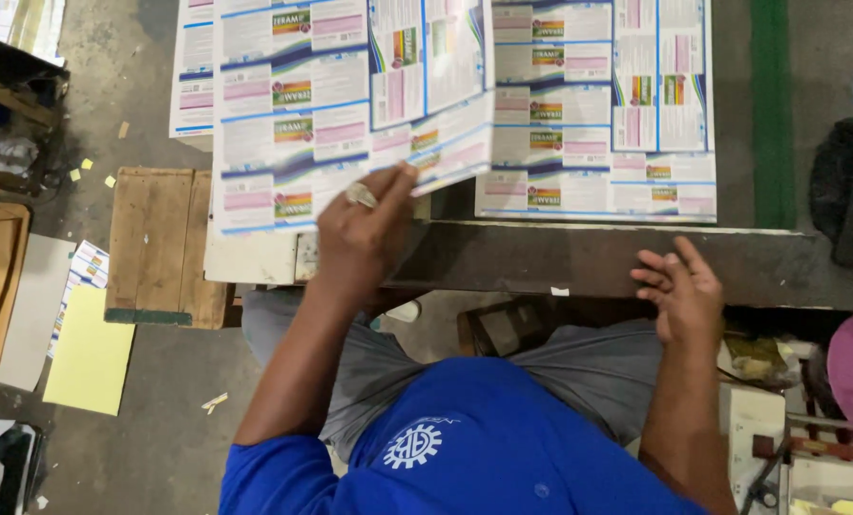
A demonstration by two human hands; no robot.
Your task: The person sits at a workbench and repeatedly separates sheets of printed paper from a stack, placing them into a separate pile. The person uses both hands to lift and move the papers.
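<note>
**Left hand lifts a printed sheet off the stack, right hand idles at the bench edge**

Head view, looking straight down. The left hand (pixel 364 234) is up at the near edge of the printed sheet (pixel 350 95), and its grip is pinching that sheet, thumb and fingers pressed together on the lower border. A ring shows on one finger. The sheet is big, white, laid out in repeated blue-bordered label panels with pink and green blocks, and it is curling: its right part lifts and folds over, clear of what lies below.

Just to the right lies the stack of printed sheets (pixel 617 114), flat on the bench (pixel 560 259), same panel pattern, its left edge partly covered by the raised sheet.

Now the right hand (pixel 679 286): fingers spread and loosely curled, holding nothing, resting at the dark front edge of the bench, well apart from the left.

Down left, a wooden pallet (pixel 159 243) sits on the concrete floor, with a yellow sheet of paper (pixel 88 353) near it. A green stripe (pixel 772 105) runs up the right side. The person's blue shirt (pixel 465 448) fills the bottom of the frame.
</note>
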